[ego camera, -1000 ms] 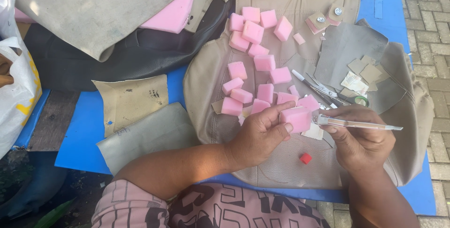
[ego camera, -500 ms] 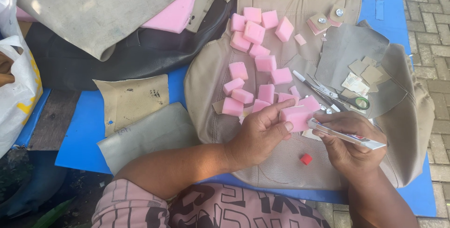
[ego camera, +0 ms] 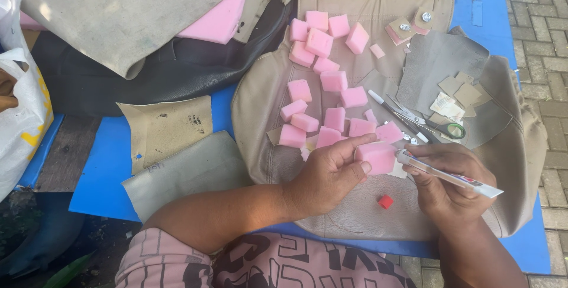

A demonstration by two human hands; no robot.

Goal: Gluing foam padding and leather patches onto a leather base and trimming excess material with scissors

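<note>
Grip: left hand [ego camera: 322,178] pinches a pink foam block [ego camera: 376,156] between thumb and fingers
Right hand [ego camera: 447,184]: closed around a flattened tube [ego camera: 449,174], nozzle touching the block's right side
Below block: small red cap [ego camera: 386,201] on the beige cover [ego camera: 355,205]
Above: loose foam cubes [ego camera: 322,42], scissors [ego camera: 429,121], pen [ego camera: 396,115]
</note>
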